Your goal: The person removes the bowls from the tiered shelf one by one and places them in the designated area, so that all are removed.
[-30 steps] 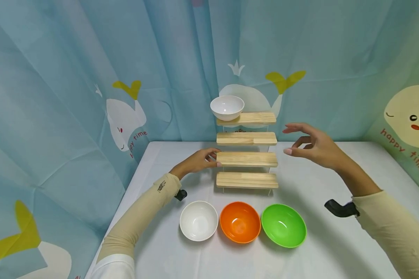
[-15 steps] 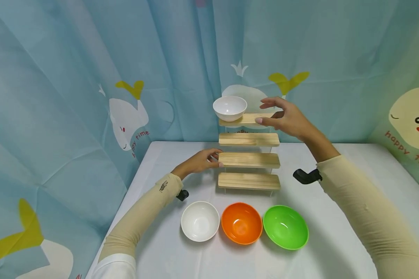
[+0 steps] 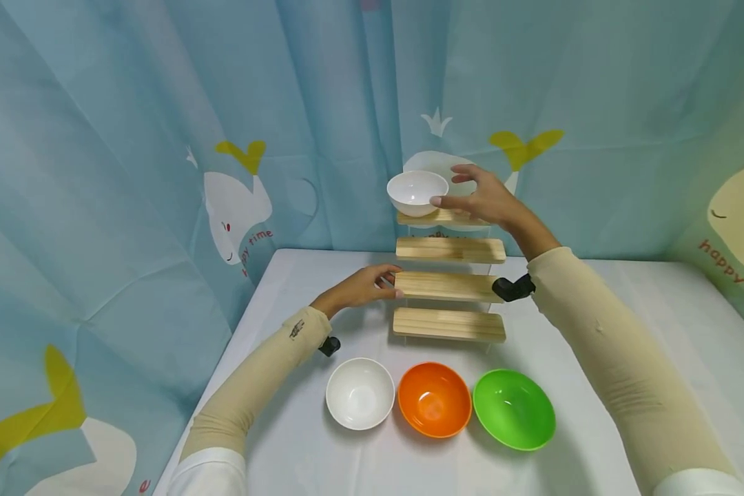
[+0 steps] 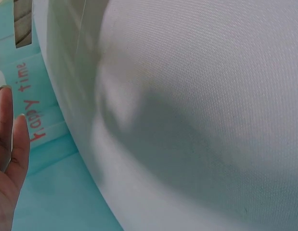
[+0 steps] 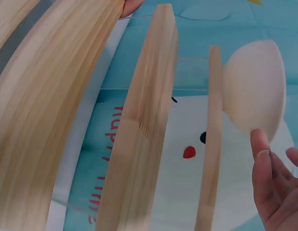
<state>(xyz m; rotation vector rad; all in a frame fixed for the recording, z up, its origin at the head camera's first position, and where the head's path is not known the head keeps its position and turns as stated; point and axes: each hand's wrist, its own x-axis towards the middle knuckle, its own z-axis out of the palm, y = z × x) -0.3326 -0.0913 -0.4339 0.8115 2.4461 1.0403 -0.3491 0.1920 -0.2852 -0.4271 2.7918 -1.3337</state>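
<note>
A small white bowl [image 3: 417, 189] stands on the left part of the top step of a wooden tiered display rack [image 3: 450, 250]. My right hand [image 3: 485, 200] is at the bowl's right side, thumb tip right at its wall and fingers spread behind. In the right wrist view the thumb [image 5: 260, 149] overlaps the bowl's [image 5: 254, 86] lower edge. My left hand [image 3: 362, 285] grips the left end of the rack's second step from the bottom, thumb at the front edge and fingers at the back. The left wrist view shows part of that hand [image 4: 9, 163] at its left edge.
In front of the rack, a white bowl [image 3: 360, 394], an orange bowl [image 3: 435, 400] and a green bowl [image 3: 514, 410] stand in a row on the white tablecloth [image 3: 304, 455]. A blue curtain [image 3: 335, 103] with whale prints hangs close behind the rack.
My right hand has moved left and up from beside the rack to the bowl on the top step. My left hand stays at the rack's end. The head view has shifted slightly.
</note>
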